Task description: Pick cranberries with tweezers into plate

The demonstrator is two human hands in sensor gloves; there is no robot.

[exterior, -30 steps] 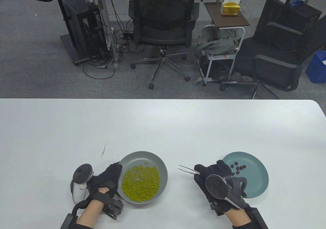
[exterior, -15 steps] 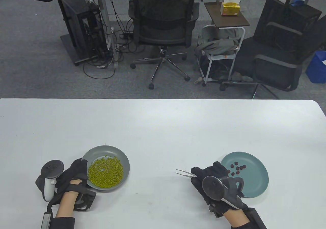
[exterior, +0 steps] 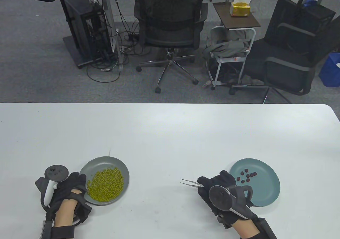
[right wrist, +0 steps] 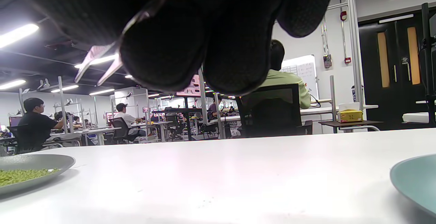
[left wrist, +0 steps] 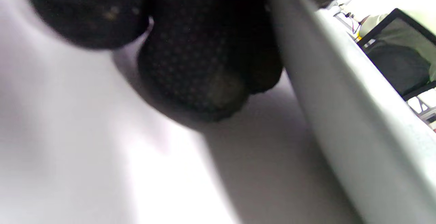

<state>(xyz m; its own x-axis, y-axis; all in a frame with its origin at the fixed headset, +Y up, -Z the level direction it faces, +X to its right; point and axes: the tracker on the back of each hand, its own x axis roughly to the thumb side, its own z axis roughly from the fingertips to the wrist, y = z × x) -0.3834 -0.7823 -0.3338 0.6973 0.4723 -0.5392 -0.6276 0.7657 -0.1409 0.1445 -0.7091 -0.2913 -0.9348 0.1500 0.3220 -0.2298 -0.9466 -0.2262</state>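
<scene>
A grey plate (exterior: 120, 167) full of small green beans (exterior: 106, 183) sits at the front left of the white table. My left hand (exterior: 73, 187) holds its left rim; its fingers (left wrist: 190, 77) lie by the plate's wall (left wrist: 340, 101). A teal plate (exterior: 265, 188) with several dark red cranberries (exterior: 247, 175) sits at the front right. My right hand (exterior: 219, 187) holds metal tweezers (exterior: 189, 182), tips pointing left, empty, just left of the teal plate. The tweezers also show in the right wrist view (right wrist: 98, 64).
An office chair (exterior: 170, 29), a small cart with a side table (exterior: 233, 50) and a computer tower (exterior: 85, 29) stand beyond the table's far edge. A thin mark (exterior: 109, 152) lies on the table behind the grey plate.
My left hand has slid the grey plate of green beans to the left. My right hand with the tweezers has drifted slightly left and toward me.
</scene>
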